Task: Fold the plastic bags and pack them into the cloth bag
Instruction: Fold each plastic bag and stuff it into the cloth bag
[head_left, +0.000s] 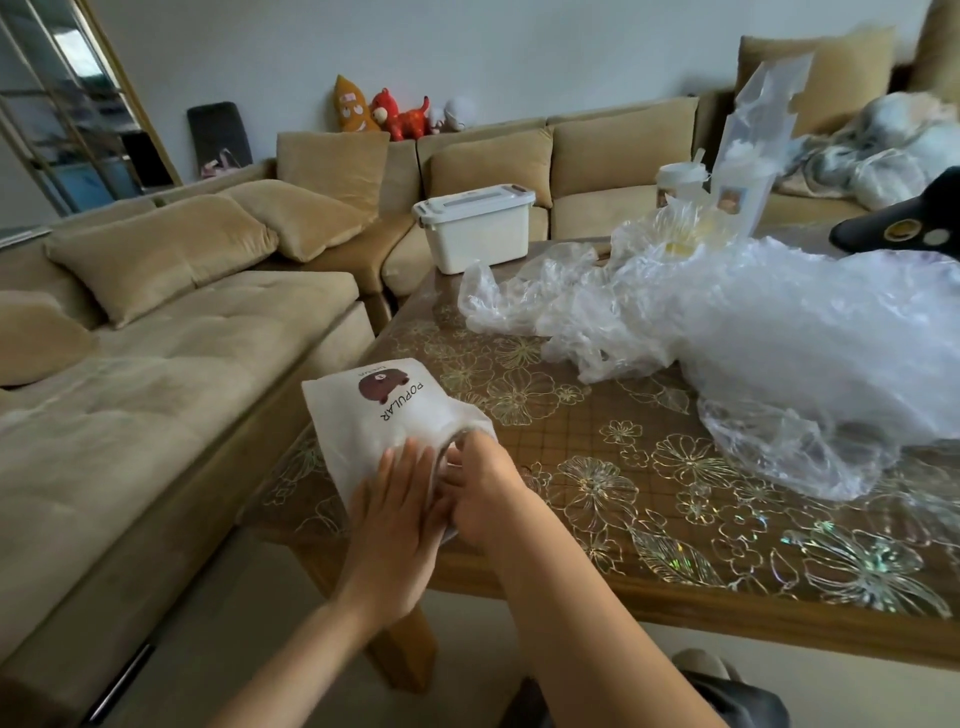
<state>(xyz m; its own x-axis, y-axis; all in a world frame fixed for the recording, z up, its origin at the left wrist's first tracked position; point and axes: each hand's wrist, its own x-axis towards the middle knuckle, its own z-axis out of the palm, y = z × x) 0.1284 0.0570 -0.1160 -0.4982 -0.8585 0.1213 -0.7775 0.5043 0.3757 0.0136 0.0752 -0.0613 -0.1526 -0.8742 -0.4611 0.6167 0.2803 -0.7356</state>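
Note:
A white cloth bag (374, 410) printed with a brown bear and the word POPULAR lies at the table's near left corner. My left hand (392, 506) rests flat on its near end with straight fingers. My right hand (480, 493) grips the rim of the bag's mouth, fingers curled into the opening; what sits inside is hidden. A heap of crumpled clear plastic bags (727, 322) covers the right and far part of the table.
The wooden table (597, 467) has a clear flower-patterned cover. A white lidded box (475, 228) stands at its far edge, with a cup (681, 182) and a tall clear package (748, 156) behind the heap. A beige sofa (156, 338) wraps the left and back.

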